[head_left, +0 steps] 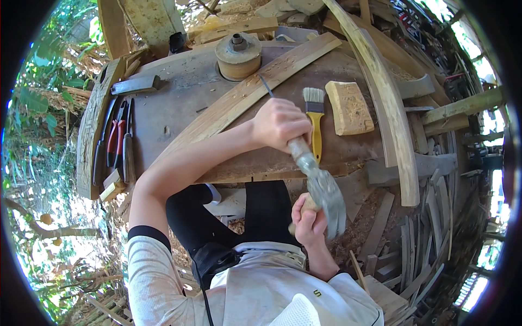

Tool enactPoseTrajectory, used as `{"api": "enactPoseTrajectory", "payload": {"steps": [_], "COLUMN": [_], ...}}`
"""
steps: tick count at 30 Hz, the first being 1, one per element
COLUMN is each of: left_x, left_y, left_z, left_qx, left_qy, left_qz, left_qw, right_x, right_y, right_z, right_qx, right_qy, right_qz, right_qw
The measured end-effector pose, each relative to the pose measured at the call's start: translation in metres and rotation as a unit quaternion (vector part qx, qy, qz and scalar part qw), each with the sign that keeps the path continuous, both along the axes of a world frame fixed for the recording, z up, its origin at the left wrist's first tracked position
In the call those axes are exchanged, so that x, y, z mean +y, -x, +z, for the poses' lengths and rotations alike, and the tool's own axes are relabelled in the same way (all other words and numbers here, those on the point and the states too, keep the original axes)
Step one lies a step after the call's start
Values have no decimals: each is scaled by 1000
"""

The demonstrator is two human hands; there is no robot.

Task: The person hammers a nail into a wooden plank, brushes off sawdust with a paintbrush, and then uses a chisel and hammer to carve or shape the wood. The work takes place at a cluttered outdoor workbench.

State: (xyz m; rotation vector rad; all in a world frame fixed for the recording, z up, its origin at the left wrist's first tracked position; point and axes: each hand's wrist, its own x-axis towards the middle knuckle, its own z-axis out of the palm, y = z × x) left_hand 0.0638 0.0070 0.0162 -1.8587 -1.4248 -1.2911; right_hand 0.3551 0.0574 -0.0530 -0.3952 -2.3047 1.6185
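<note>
My left hand (285, 125) is closed around a narrow chisel (266, 87). Its thin dark blade sticks out past the fist toward a long wooden board (228, 111), and its pale grey butt points back toward me. Near my lap my right hand (310, 221) grips the short wooden handle of what looks like a hammer (330, 204). The hammer's grey head is smeared by motion and overlaps the chisel's butt end, so I cannot tell whether they touch. The board lies slantwise across the workbench (163, 103).
A yellow-handled paintbrush (315, 125) and a wooden block (349, 108) lie right of my left hand. Red-handled pliers (116, 136) sit among tools at the left. A round wooden piece with a metal nut (238, 57) stands behind. A long curved pole (389, 98) overhangs the right edge.
</note>
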Motion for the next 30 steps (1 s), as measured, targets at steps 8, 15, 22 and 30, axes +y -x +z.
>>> {"api": "enactPoseTrajectory", "payload": {"steps": [8, 15, 22, 30], "left_x": [-2, 0, 5, 2], "left_y": [5, 6, 5, 5], "left_z": [-11, -15, -15, -15], "left_qx": [14, 22, 17, 18], "left_qy": [36, 46, 37, 41], "left_qz": [9, -2, 16, 16], "left_qw": [999, 999, 999, 999], "right_x": [-16, -15, -14, -5], "right_y": [26, 31, 36, 34], "right_z": [-1, 3, 13, 15], "right_qx": [172, 177, 163, 69], "right_qy": [62, 98, 141, 159], "right_qz": [6, -15, -28, -33], "right_qw": [983, 979, 976, 984]}}
